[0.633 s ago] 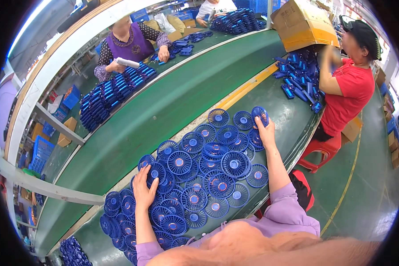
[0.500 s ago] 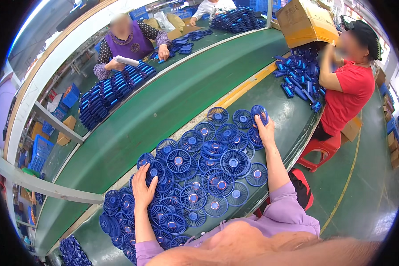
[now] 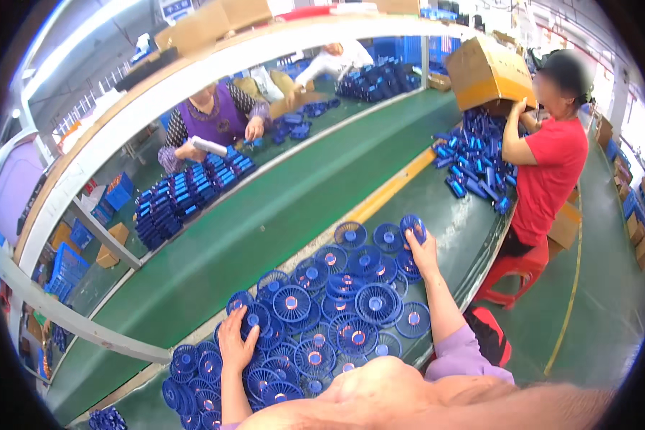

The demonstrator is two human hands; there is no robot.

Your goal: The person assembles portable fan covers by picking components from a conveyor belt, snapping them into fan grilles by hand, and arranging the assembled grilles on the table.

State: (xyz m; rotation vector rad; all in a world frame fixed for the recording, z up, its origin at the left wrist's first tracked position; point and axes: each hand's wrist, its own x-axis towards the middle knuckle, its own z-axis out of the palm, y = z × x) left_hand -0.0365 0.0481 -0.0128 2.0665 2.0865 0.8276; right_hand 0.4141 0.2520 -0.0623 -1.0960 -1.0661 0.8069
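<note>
Blue round fan grilles (image 3: 292, 304), spoked and with a disc at the middle, lie in a dense overlapping pile before me. At the pile's far right end, my right hand (image 3: 421, 249) grips a fan grille (image 3: 413, 228) by its edge, tilted up, fingers closed on it. My left hand (image 3: 237, 341) rests at the left side of the pile, thumb and fingers spread against another fan grille (image 3: 256, 322). Its fingertips touch that grille's rim; no lifting shows. My upper body covers the near part of the pile.
A long green conveyor belt (image 3: 279, 222) runs beyond the pile. Across it, a person in purple (image 3: 215, 118) handles blue parts beside a stack (image 3: 186, 201). At right, a person in red (image 3: 552, 158) holds a tipped carton (image 3: 491, 72) over loose blue parts (image 3: 476, 165). A metal post (image 3: 86, 326) stands left.
My view has tilted up, so the scene sits lower. Both my hands stay at about the same spots on the pile. The person in red has lowered their hands along the carton; more blue parts show.
</note>
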